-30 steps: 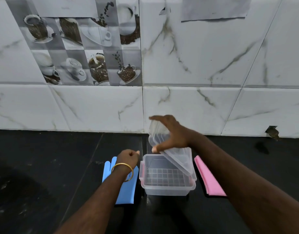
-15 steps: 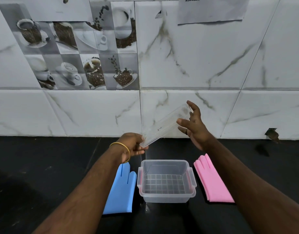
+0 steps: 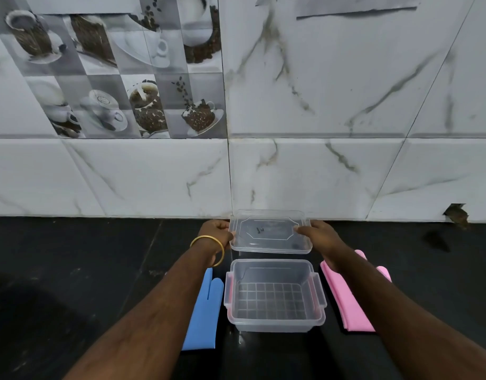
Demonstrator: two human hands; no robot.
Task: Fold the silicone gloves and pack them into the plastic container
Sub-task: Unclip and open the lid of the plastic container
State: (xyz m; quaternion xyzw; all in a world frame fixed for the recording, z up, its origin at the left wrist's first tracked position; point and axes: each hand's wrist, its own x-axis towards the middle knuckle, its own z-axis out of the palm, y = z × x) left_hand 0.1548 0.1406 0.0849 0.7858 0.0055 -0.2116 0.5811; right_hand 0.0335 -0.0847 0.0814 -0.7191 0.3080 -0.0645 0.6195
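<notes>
Fronting a marble-tiled wall point(image 3: 318, 91), the glossy black counter point(image 3: 72, 270) carries an open clear container point(image 3: 274, 322), long axis left to right. Left hand point(image 3: 215, 232) and right hand point(image 3: 317, 234) each pinch one end of the lid point(image 3: 269, 232), held flat behind the container. Blue glove point(image 3: 203, 314) and pink glove point(image 3: 346, 300) flank the container, fingers toward the wall.
</notes>
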